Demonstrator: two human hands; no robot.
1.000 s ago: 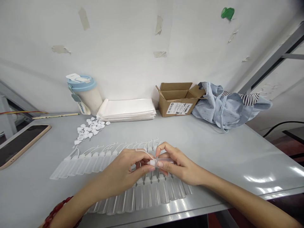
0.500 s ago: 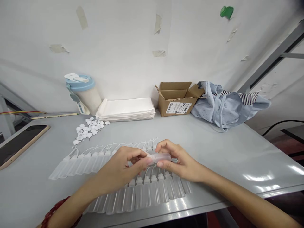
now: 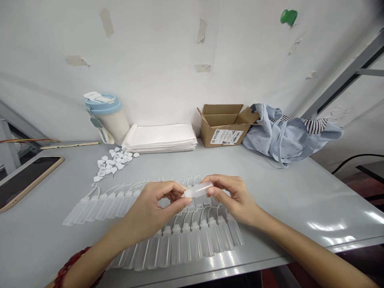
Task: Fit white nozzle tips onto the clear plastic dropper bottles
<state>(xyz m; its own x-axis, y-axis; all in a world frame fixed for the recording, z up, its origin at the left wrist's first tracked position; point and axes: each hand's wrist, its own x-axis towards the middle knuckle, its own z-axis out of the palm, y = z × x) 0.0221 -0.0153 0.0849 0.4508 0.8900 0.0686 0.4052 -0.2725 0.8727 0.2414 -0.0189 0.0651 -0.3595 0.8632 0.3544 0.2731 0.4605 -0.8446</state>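
A small translucent plastic bottle (image 3: 198, 189) is held nearly level above the table, between both hands. My left hand (image 3: 160, 204) pinches its white cap end with thumb and fingers. At the opposite end, my right hand (image 3: 232, 196) grips the bottle's base between thumb and fingertips. Below the hands, a front row of similar bottles (image 3: 181, 244) lies side by side, with thin white curved straps at their tops. Farther back on the left is a second row of bottles (image 3: 102, 206), partly hidden behind my left hand.
Small white caps (image 3: 111, 162) lie in a loose pile. Along the wall stand a blue-lidded cup (image 3: 112, 124), a stack of white envelopes (image 3: 160, 138), an open cardboard box (image 3: 222, 132) and a light blue cloth bag (image 3: 285, 138). A phone (image 3: 27, 182) lies at the left.
The held bottle has tilted, its base end now raised. My right hand has shifted slightly right and its fingers have closed onto the base.
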